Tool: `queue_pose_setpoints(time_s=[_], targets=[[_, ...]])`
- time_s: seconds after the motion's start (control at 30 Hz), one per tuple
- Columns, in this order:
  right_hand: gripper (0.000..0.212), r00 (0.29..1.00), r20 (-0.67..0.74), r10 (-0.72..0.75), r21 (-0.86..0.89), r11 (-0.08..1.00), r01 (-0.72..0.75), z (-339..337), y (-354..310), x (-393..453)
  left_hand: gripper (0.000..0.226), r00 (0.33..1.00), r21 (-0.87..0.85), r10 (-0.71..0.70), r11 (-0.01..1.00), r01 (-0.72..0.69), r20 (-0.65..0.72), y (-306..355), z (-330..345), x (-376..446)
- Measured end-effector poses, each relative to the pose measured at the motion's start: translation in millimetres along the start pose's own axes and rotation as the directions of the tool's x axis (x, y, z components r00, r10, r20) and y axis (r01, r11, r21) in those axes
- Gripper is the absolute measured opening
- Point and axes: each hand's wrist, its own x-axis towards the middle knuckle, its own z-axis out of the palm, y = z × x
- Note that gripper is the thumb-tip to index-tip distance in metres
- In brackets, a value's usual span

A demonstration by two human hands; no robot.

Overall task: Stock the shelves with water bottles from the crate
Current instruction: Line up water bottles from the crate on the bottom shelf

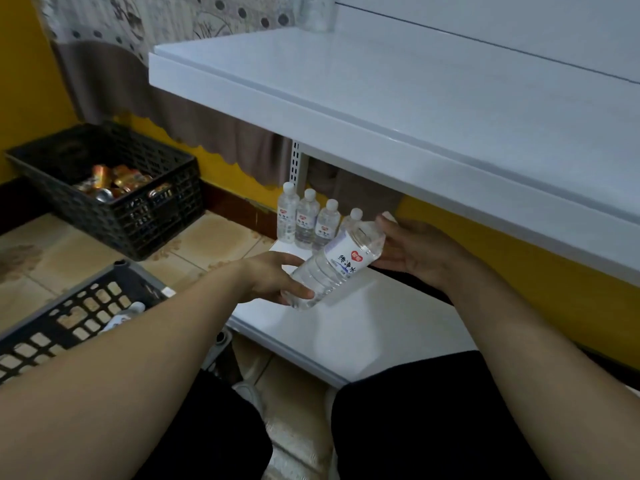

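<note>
A clear water bottle [337, 266] with a white label is held tilted above the lower white shelf [349, 327]. My left hand [268, 277] grips its base, fingers curled round it. My right hand [415, 252] cups its neck end, thumb above and fingers below; the cap is hidden. Several matching bottles [306, 220] stand in a row at the shelf's back left. The dark crate [79, 317] sits at my lower left, with another bottle [126, 315] showing inside it.
The upper white shelf [398, 109] overhangs the lower one closely. A black crate [114, 206] with orange cans stands on the tiled floor at the left by the yellow wall. My dark-clothed knees fill the bottom of the view.
</note>
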Motion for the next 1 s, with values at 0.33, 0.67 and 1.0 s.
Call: queue_pose_setpoints(time_s=[0.33, 0.67, 1.0], targets=[[0.037, 0.958, -0.269, -0.099, -0.130, 0.989, 0.066, -29.5, -5.4, 30.4, 0.056, 0.946, 0.495, 0.210, 0.866, -0.063, -0.247, 25.3, 29.5, 43.0], [0.043, 0.887, -0.423, -0.187, -0.550, 0.831, -0.087, -27.4, 61.5, 165.3, 0.055, 0.909, 0.995, 0.413, 0.095, 0.014, -0.053, 8.7, -4.8, 135.3], [0.052, 0.828, -0.553, -0.093, -0.510, 0.823, -0.249, -34.5, 95.7, 222.3, 0.059, 0.962, 0.988, 0.255, 0.145, 0.059, -0.095, -32.4, -28.0, 151.3]])
